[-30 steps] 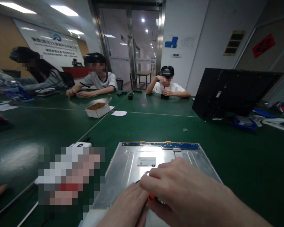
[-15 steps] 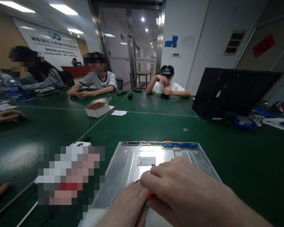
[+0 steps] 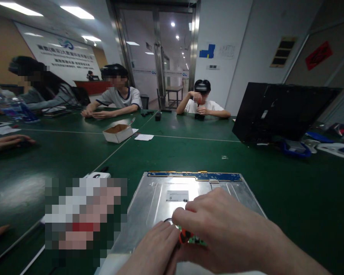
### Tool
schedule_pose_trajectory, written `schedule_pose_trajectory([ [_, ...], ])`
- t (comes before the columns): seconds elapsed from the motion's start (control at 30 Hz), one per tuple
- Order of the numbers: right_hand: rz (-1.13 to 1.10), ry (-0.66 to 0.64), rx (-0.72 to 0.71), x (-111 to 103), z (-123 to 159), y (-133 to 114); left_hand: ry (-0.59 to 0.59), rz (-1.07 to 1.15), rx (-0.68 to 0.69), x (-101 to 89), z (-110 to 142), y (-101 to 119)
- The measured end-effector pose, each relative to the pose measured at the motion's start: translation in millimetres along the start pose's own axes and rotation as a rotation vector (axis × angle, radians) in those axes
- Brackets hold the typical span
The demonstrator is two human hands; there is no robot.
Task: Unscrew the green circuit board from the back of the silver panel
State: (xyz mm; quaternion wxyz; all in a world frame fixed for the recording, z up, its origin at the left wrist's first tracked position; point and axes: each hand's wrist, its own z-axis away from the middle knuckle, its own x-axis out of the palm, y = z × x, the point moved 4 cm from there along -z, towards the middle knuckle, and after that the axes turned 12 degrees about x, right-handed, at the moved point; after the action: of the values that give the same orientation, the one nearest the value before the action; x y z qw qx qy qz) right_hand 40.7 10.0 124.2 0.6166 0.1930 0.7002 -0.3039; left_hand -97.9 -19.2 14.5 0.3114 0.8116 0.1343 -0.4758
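Observation:
A flat silvery metal display panel [image 3: 143, 208] lies in front of me, a blue circuit strip [image 3: 220, 176] along its far edge. My right hand [image 3: 218, 225] is closed from above around a screwdriver [image 3: 185, 236] with a red-and-black handle, tip out of sight. Below its fingers a bit of green circuit board [image 3: 197, 240] shows. Against the handle rests my left hand [image 3: 154, 244], fingers together and curled down; their tips are hidden, and so is whatever they grip. A pale label [image 3: 177, 196] and a flat ribbon cable [image 3: 214, 182] are on the panel beyond my hands.
Left of the panel lies a partly blurred phone-like white item [image 3: 103, 175]. A white open box [image 3: 118, 133] and paper [image 3: 144, 137] sit farther off. A large black monitor casing [image 3: 275, 114] stands at right beside clamps [image 3: 335, 149]. Several people sit around the green table [image 3: 183, 152].
My right hand has turned and shifted slightly, so more of the screwdriver handle and the green board shows. The left hand and the panel stay put.

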Motion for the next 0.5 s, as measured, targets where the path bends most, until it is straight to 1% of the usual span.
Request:
schedule_pose_trajectory([
  [0.17,0.032,0.037,0.015,0.1,-0.2,0.1,-0.013,0.01,-0.024,0.4,0.1,1.0],
  [0.37,-0.019,-0.026,0.019,-1.4,0.6,-2.8,-0.012,0.006,-0.022,0.2,-0.5,0.4],
  [0.5,0.022,0.012,0.029,1.1,0.2,1.5,0.013,-0.007,-0.007,-0.1,0.6,0.7],
])
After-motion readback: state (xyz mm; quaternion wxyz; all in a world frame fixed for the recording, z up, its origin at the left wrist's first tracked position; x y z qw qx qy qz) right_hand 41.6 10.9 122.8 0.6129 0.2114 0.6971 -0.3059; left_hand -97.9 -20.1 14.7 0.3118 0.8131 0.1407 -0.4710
